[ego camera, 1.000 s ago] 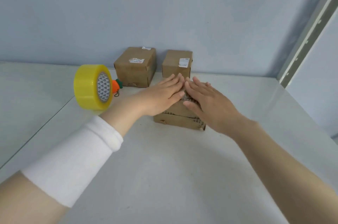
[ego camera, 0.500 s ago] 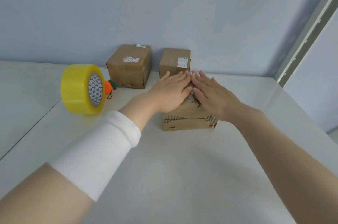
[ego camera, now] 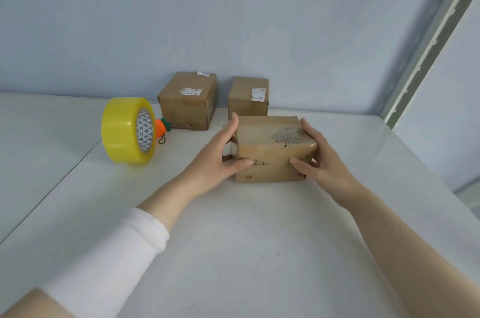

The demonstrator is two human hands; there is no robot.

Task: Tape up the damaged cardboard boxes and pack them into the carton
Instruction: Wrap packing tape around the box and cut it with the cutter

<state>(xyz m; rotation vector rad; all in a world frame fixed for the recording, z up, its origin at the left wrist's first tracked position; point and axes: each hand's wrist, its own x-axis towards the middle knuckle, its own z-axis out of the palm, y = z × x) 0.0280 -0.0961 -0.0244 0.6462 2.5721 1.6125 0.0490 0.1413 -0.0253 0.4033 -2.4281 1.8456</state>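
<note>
A worn brown cardboard box (ego camera: 270, 151) with torn patches on its top sits on the white table (ego camera: 246, 252) in the middle. My left hand (ego camera: 220, 156) grips its left end, thumb on the front face. My right hand (ego camera: 319, 159) grips its right end, thumb also on the front. Two more brown boxes stand against the wall behind: a larger box (ego camera: 187, 102) at the left and a smaller box (ego camera: 248, 97) at the right, each with a white label. A big yellow tape roll (ego camera: 127, 130) stands on edge at the left.
A small orange carrot-shaped charm (ego camera: 162, 128) lies just behind the tape roll. A blue wall closes the back of the table. A pale metal upright (ego camera: 428, 40) runs up at the right. A seam splits the table at the left.
My hands lay flat on top of the box; now they have slid apart to its two ends and grip it. The box's front face and torn top show.
</note>
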